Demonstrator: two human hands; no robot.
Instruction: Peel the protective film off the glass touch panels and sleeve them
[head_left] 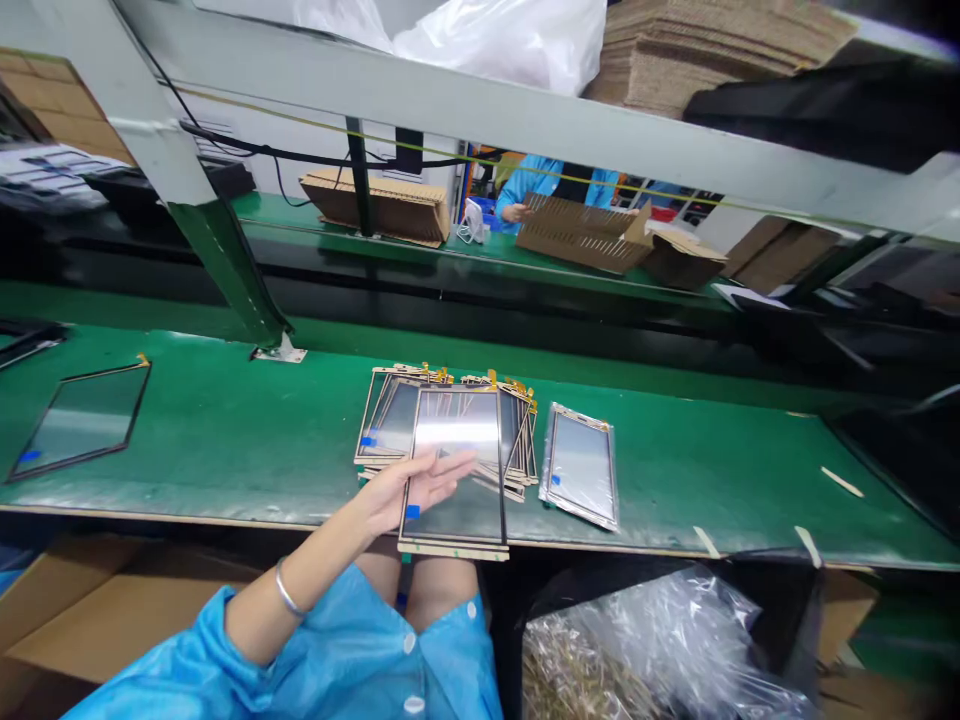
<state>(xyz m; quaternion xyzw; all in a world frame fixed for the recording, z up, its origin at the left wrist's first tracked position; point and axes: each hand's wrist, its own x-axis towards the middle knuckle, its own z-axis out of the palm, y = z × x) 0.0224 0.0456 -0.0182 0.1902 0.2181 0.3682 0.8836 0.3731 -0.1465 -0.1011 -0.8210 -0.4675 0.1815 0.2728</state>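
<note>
My left hand (409,490) reaches in from the lower left with its fingers stretched across a clear touch screen panel (465,515). It holds the panel by its left side, tilted above the bench's front edge. Some of the fingers seem to show through the glass. The panel has a thin dark frame, a blue tab at the lower left and a gold connector at the top. Behind it lies a fanned pile of similar panels (379,415) with gold tails. To the right rests a panel in clear plastic wrap (583,465). My right hand is out of view.
A single panel (82,415) lies on the left of the green bench (240,430). A slanted post (221,265) stands behind it. Below the bench are an open carton (127,620) and a bag of plastic scraps (652,640). Across the way, a person (551,180) handles cardboard dividers (581,232).
</note>
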